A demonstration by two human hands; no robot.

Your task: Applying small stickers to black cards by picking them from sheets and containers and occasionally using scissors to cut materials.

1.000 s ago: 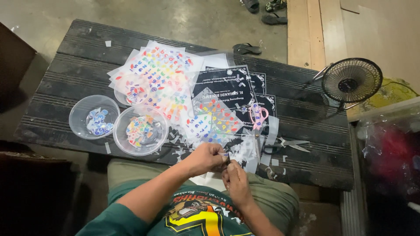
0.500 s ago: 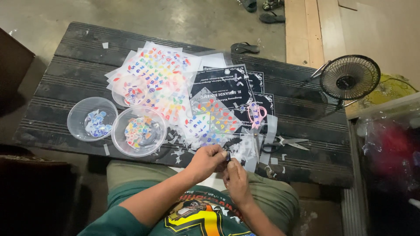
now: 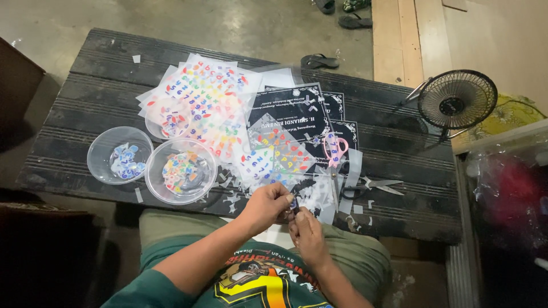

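My left hand (image 3: 268, 206) and my right hand (image 3: 306, 230) meet at the near edge of the dark wooden table (image 3: 91, 85), fingertips pinched together on a small dark piece that is too small to make out. Just beyond them lie clear sticker sheets with colourful shapes (image 3: 274, 157) and white paper scraps (image 3: 319, 197). A pair of pink-handled scissors (image 3: 333, 154) rests to the right of the sheets. More sticker sheets (image 3: 200, 91) spread across the table's middle.
Two clear plastic bowls stand at the left: one with bluish pieces (image 3: 119, 155), one with multicoloured pieces (image 3: 181, 171). Black printed cards (image 3: 288, 111) lie under the sheets. Metal scissors (image 3: 374, 185) lie right. A small black fan (image 3: 456, 102) stands at the right edge. Sandals (image 3: 319, 60) lie on the floor.
Both hands stay pinched together at the table's near edge with only slight finger shifts. Nothing on the table has moved.
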